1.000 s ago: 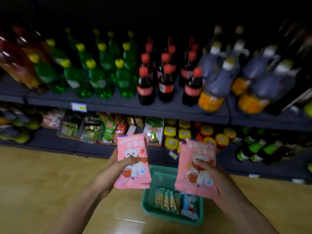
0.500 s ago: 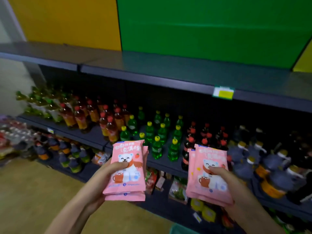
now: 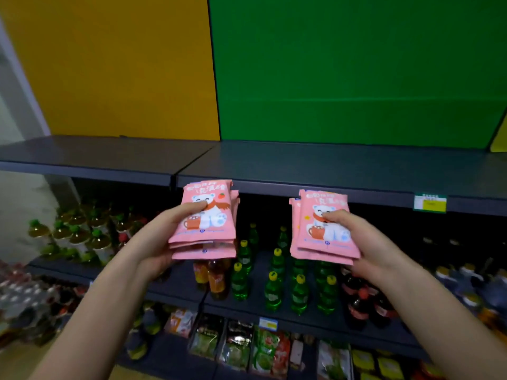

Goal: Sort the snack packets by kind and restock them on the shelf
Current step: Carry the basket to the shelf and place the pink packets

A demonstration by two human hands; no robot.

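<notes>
Two limbs in view. Left forearm [image 3: 90, 311] and right forearm [image 3: 444, 311]: bare from wrist to the frame's lower edge. Left hand [image 3: 159, 239] and right hand [image 3: 367, 242]: bare. Nail detail too blurred to record.

Left grip [image 3: 157, 238] and right grip [image 3: 367, 242] (thumbs [image 3: 192, 207] on top) curled, level, well apart, forearms [image 3: 96, 300] outstretched.

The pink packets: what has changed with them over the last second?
The left hand and the right hand raised the left stack and the right stack of pink packets from low over the green floor basket up to the front edge of the top shelf. The basket is now out of view. Unchanged: each hand grips its own stack, thumb on the front; nothing was let go, none shelved yet.
</notes>
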